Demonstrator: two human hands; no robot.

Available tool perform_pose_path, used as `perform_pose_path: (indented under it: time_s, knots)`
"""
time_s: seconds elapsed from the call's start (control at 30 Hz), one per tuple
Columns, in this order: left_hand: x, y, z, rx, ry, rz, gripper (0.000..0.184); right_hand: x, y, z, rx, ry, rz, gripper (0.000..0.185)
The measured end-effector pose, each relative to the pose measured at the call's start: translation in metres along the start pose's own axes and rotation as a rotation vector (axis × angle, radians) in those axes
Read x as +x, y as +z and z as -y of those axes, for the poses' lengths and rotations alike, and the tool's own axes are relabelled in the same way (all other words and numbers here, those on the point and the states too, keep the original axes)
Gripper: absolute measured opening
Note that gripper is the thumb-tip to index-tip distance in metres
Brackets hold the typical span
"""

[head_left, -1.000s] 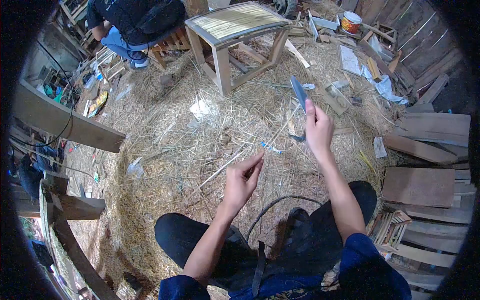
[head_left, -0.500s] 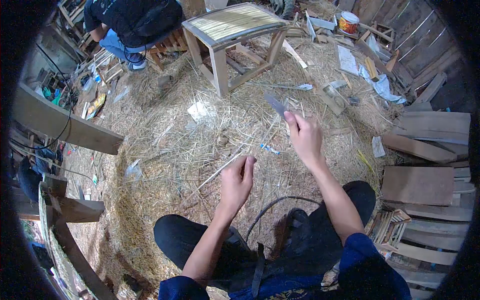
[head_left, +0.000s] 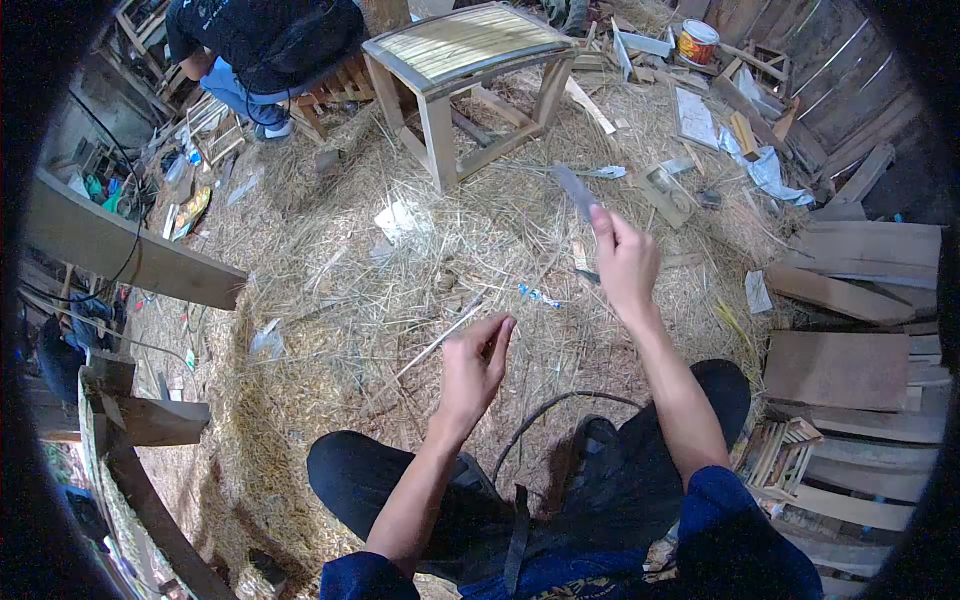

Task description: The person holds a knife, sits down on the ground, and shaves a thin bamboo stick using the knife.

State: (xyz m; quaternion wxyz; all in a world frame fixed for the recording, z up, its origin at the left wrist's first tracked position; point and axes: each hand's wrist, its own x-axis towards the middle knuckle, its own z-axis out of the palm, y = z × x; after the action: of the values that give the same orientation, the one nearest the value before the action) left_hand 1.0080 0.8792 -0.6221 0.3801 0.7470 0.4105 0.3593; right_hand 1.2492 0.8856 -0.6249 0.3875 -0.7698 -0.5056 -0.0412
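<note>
My right hand [head_left: 628,268] is closed around a knife [head_left: 574,190]. Its flat grey blade points up and to the left, over the straw, and most of the handle is hidden by my fingers. Lower and to the left, my left hand [head_left: 472,372] is pinched with thumb and fingers together; what it holds, if anything, is too thin to make out. A pale thin stick [head_left: 430,348] runs diagonally just beside that hand. Beyond both hands lies a small blue-and-white wrapper [head_left: 538,295] on the straw.
A wooden stool frame [head_left: 440,140] with a slatted top [head_left: 470,42] stands ahead. Another person [head_left: 265,50] crouches at the back left. A thick beam [head_left: 140,245] juts in from the left. Boards [head_left: 835,372] are stacked at right; a paint bucket [head_left: 697,42] sits behind.
My right hand has moved a little to the right with the knife, away from my left hand, and the blade has risen. My left hand has barely moved.
</note>
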Motion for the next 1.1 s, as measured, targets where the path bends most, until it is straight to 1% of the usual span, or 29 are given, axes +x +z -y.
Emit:
perform_pose_path:
  time_s: [0.1, 0.13, 0.23, 0.27, 0.3, 0.33, 0.37, 0.4, 0.5, 0.53, 0.63, 0.67, 0.77, 0.8, 0.9, 0.93, 1.03, 1.07, 1.1]
  knots:
    - [-0.001, 0.003, 0.005, 0.041, 0.059, -0.018, 0.014, -0.009, -0.002, 0.004, -0.046, 0.075, 0.129, 0.042]
    - [-0.002, 0.003, 0.006, 0.047, 0.037, -0.022, 0.014, -0.019, 0.003, 0.008, -0.024, -0.006, 0.114, 0.041]
    - [-0.002, 0.002, 0.004, 0.074, -0.002, -0.007, 0.013, -0.022, 0.009, 0.009, -0.078, -0.087, 0.197, 0.041]
    - [-0.001, 0.001, 0.001, 0.086, 0.0, 0.005, 0.013, -0.016, 0.008, 0.007, -0.048, 0.042, 0.23, 0.044]
    - [-0.001, -0.001, -0.002, 0.098, 0.0, 0.015, 0.013, -0.009, 0.002, 0.008, -0.034, 0.05, 0.162, 0.044]
    - [-0.001, -0.002, -0.004, 0.107, 0.049, 0.015, 0.013, -0.001, -0.005, 0.01, -0.023, 0.053, 0.093, 0.045]
    - [-0.001, -0.003, -0.005, 0.093, 0.027, 0.016, 0.013, 0.004, -0.009, 0.011, -0.015, 0.055, 0.022, 0.046]
    - [-0.004, -0.003, -0.006, 0.075, 0.007, 0.018, 0.013, -0.001, -0.003, 0.006, -0.033, 0.073, 0.039, 0.046]
    - [-0.008, -0.001, 0.0, 0.043, -0.004, -0.014, 0.013, -0.034, 0.012, 0.015, 0.014, 0.027, 0.23, 0.047]
    - [-0.008, -0.001, 0.002, 0.038, -0.003, -0.027, 0.013, -0.036, 0.022, 0.013, -0.004, -0.18, 0.016, 0.049]
    - [-0.006, -0.006, -0.007, 0.081, -0.081, 0.042, 0.013, -0.023, 0.018, 0.003, 0.028, -0.049, 0.156, 0.05]
    - [-0.006, -0.001, -0.002, 0.054, 0.017, -0.01, 0.013, -0.015, 0.014, 0.004, 0.064, 0.016, 0.098, 0.048]
    - [-0.005, 0.0, -0.004, 0.058, 0.069, -0.037, 0.011, -0.011, 0.017, 0.005, 0.033, 0.044, 0.027, 0.049]
    - [-0.004, -0.001, -0.006, 0.06, -0.02, -0.004, 0.012, -0.022, 0.022, 0.001, -0.017, 0.088, 0.212, 0.043]
    - [-0.002, -0.004, 0.011, 0.131, -0.104, 0.083, 0.014, -0.045, 0.03, 0.019, 0.03, -0.049, 0.275, 0.043]
    - [-0.002, -0.001, 0.012, 0.098, -0.076, 0.044, 0.015, -0.04, 0.027, 0.017, -0.036, -0.009, 0.36, 0.045]
    - [0.0, 0.004, 0.0, 0.047, -0.044, 0.022, 0.015, -0.016, 0.015, 0.008, -0.027, 0.042, 0.248, 0.049]
    - [-0.002, 0.007, 0.0, 0.043, 0.01, -0.003, 0.013, -0.007, 0.015, -0.002, 0.025, 0.108, 0.202, 0.05]
    - [-0.003, 0.006, -0.001, 0.06, -0.001, 0.013, 0.013, -0.009, 0.018, -0.003, 0.024, 0.138, 0.196, 0.05]
